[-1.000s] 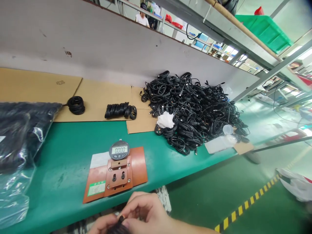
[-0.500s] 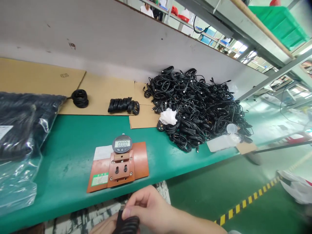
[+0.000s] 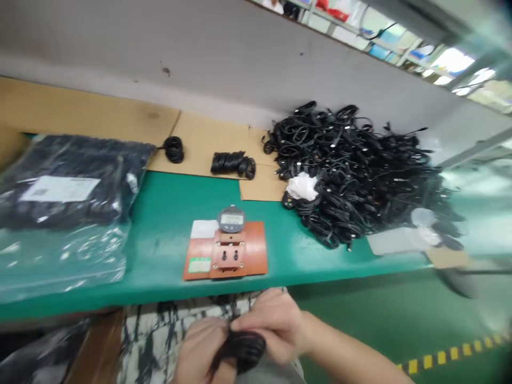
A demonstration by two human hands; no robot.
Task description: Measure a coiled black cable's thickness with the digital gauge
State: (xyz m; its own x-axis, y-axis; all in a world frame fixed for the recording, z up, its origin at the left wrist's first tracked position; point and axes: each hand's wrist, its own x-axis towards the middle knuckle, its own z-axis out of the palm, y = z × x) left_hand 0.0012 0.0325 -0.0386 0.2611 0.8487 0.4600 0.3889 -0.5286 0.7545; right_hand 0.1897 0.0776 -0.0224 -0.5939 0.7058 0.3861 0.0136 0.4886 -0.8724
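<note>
A coiled black cable (image 3: 248,349) is held between my two hands, low in the view and over my lap. My left hand (image 3: 202,344) is closed round its left side. Fingers of my right hand (image 3: 276,322) pinch at its top, close to the left fingertips. The cable end between the fingers is blurred. Just beyond the hands, on the green table (image 3: 160,234), lies an orange-brown fixture plate (image 3: 256,248) that carries a round digital gauge (image 3: 231,219); its digits are smeared.
A big heap of black cables (image 3: 340,176) with a crumpled white tissue (image 3: 302,186) fills the right. Cable coils (image 3: 230,162) and a single coil (image 3: 173,150) lie on cardboard (image 3: 212,128). At left is a clear bag (image 3: 64,189) of black cables. A wall (image 3: 192,48) stands behind.
The view has swung left, so the table's things appear farther right and more of the bag shows. Both hands still hold the cable coil, and more of the left hand is visible.
</note>
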